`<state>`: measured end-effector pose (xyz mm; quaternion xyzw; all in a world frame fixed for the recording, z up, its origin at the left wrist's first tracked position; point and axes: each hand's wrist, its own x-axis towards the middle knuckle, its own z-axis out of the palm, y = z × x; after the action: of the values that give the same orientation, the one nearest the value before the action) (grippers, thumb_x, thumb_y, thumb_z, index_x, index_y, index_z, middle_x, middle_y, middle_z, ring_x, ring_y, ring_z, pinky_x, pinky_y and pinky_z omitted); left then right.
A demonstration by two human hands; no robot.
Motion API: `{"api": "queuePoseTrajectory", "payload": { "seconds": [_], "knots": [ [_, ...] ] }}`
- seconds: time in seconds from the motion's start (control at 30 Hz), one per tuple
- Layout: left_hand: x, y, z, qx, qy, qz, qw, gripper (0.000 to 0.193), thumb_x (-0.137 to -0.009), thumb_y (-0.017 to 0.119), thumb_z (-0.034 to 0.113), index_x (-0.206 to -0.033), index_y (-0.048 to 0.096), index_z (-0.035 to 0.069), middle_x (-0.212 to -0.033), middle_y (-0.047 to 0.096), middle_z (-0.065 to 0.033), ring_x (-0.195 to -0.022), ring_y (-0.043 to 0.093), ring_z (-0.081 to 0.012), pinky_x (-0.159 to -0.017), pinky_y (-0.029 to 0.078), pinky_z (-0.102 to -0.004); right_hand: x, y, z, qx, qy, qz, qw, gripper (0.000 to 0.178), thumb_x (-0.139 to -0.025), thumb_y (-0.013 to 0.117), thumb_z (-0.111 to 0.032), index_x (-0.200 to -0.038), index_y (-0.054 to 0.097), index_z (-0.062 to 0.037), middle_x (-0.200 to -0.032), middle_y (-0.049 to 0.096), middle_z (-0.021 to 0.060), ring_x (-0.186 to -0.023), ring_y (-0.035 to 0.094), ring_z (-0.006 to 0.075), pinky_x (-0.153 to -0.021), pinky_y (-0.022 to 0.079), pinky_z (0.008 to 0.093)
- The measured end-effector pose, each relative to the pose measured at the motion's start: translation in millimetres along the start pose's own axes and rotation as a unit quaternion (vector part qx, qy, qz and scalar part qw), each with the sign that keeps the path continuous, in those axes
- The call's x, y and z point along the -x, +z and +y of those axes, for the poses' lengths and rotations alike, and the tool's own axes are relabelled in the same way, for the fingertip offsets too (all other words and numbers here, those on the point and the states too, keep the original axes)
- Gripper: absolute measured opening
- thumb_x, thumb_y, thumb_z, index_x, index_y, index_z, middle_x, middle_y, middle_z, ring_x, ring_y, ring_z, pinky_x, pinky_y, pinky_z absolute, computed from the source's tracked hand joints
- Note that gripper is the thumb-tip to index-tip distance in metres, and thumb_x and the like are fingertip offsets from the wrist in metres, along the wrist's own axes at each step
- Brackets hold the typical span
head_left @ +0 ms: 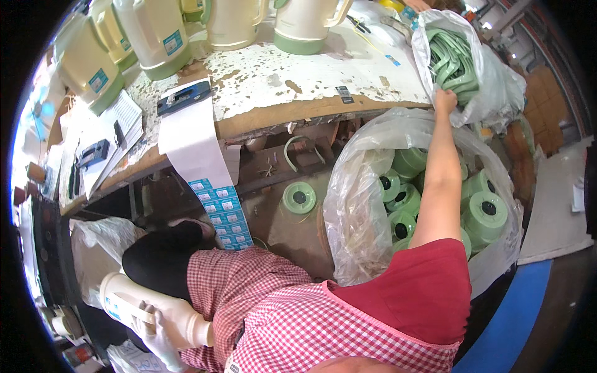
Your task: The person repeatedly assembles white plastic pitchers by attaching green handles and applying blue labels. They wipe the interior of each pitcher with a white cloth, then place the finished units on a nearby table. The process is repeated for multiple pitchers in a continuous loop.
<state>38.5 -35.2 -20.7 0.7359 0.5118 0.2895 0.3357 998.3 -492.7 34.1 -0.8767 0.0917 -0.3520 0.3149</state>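
My left hand (155, 339), in a white glove, is closed round the side handle of a cream thermos jug (168, 306) that lies tilted across my lap. Out at the far right, my bare right hand (444, 101) is closed at the lower edge of a bundle of curved green plastic handles (453, 59). These fill the mouth of a white plastic sack (497, 87) on the table. My fingers hide which piece they grip. A strip of blue-and-white stickers (224, 214) hangs from the table edge down to my lap.
Several cream jugs with green bases (233, 25) stand along the back of the worn white table (280, 87). Beneath my right arm, a clear plastic bag (354, 205) holds several round green parts (485, 214). Another green part (299, 198) lies under the table. Papers (115, 133) lie at left.
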Motion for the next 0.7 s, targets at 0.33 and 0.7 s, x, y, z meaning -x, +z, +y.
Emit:
{"api": "queuePoseTrajectory", "payload": {
  "seconds": [0.33,0.7],
  "knots": [
    [12,-36,57,-0.171,0.096,0.122,0.973,0.042,-0.109,0.049,0.019,-0.144,0.06,-0.001,-0.147,0.061,-0.0182,-0.137,0.057,-0.0275,-0.12,0.04,-0.0406,-133,33,30,0.26,-0.193,-0.019,0.946,0.061,-0.098,0.056,-0.063,-0.112,0.079,-0.0087,-0.108,0.078,0.0182,-0.099,0.074,0.0364,-0.085,0.059,0.0505],
    [7,-96,90,0.48,-0.157,0.044,0.862,0.04,-0.107,0.062,0.039,-0.12,0.071,0.002,-0.108,0.076,-0.0087,-0.088,0.077,-0.0143,-0.085,0.063,-0.0275,82,-108,-283,-0.129,-0.466,-0.24,0.842,0.049,-0.097,0.068,-0.037,-0.12,0.063,0.0059,-0.095,0.068,0.0129,-0.077,0.06,0.022,-0.071,0.048,0.036]
  ]
}}
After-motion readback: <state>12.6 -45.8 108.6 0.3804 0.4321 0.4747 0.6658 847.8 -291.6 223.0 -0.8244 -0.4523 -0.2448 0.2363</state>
